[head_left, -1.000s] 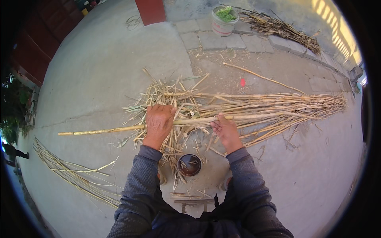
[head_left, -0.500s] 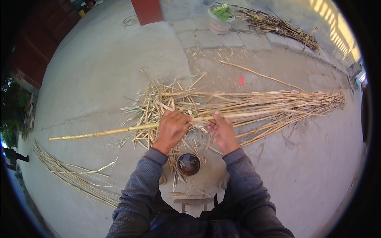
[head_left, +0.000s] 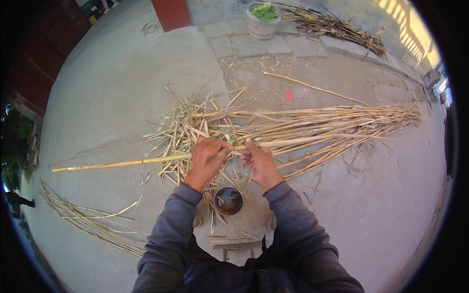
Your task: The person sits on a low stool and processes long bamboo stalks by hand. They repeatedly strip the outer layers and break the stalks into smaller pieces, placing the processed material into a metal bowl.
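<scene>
A long yellow stalk [head_left: 119, 164] lies level across my front, with paler dry husk on its right-hand stretch. My left hand [head_left: 207, 160] is closed around it near the middle. Close beside it, my right hand [head_left: 260, 163] grips the same stalk, thumb on top and fingers curled beneath. What the left fingertips pinch is partly hidden. Under both hands spreads a heap of peeled husk strips [head_left: 183, 122]. A large bundle of dry stalks [head_left: 351, 119] fans out to the right. Below the hands, a dark round bowl [head_left: 227, 201] holds dark liquid and a few bits of husk.
Thin stripped stalks [head_left: 88, 219] lie at the lower left. One loose stalk [head_left: 317, 89] rests beyond the bundle. Farther back stand a white bucket [head_left: 263, 29] with green leaves, a pile of dark stalks [head_left: 337, 31] and a red post [head_left: 171, 14].
The whole view has shifted slightly. My right hand has slid left along the stalk, nearer to my left hand. Both hands keep their grip.
</scene>
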A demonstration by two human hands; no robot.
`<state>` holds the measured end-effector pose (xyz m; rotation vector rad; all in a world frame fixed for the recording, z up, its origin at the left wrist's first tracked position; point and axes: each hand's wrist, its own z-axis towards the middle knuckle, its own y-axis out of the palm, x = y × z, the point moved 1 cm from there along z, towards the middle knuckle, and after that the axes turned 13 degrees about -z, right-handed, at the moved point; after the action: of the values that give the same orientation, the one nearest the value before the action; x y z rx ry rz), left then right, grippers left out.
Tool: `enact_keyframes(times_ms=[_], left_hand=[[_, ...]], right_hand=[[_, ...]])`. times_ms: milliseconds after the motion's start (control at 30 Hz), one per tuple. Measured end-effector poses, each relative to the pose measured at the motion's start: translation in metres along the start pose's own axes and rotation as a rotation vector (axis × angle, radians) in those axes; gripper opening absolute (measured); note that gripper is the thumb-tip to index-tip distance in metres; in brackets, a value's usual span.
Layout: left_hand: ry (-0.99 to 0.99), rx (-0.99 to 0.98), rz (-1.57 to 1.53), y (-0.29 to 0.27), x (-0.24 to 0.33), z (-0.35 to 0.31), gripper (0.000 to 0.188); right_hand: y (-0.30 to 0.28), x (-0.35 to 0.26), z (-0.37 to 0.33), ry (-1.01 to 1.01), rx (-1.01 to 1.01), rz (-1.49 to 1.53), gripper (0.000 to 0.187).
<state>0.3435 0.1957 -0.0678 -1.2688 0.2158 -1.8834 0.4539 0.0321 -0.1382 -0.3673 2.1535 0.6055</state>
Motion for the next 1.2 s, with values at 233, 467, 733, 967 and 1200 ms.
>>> enact_keyframes(times_ms=[233,467,733,967,1200], left_hand=[[-0.109,-0.091,-0.039,-0.007,-0.002,0.001,0.019],[-0.299,-0.115,0.114,-0.094,-0.044,-0.014,0.022],[-0.085,-0.193,0.278,-0.073,-0.028,-0.014,0.027],[-0.24,-0.181,-0.041,-0.043,-0.015,-0.009,0.024],[-0.509,-0.154,-0.29,-0.036,-0.023,-0.015,0.023]], right_hand=[[-0.001,0.002,0.001,0.007,-0.079,0.059,0.031],[-0.078,-0.031,0.019,-0.078,0.255,0.19,0.02],[-0.065,-0.02,0.013,-0.089,0.102,0.09,0.02],[-0.029,-0.022,-0.01,-0.054,0.02,0.162,0.024],[-0.039,-0.029,-0.009,-0.192,-0.023,0.068,0.018]])
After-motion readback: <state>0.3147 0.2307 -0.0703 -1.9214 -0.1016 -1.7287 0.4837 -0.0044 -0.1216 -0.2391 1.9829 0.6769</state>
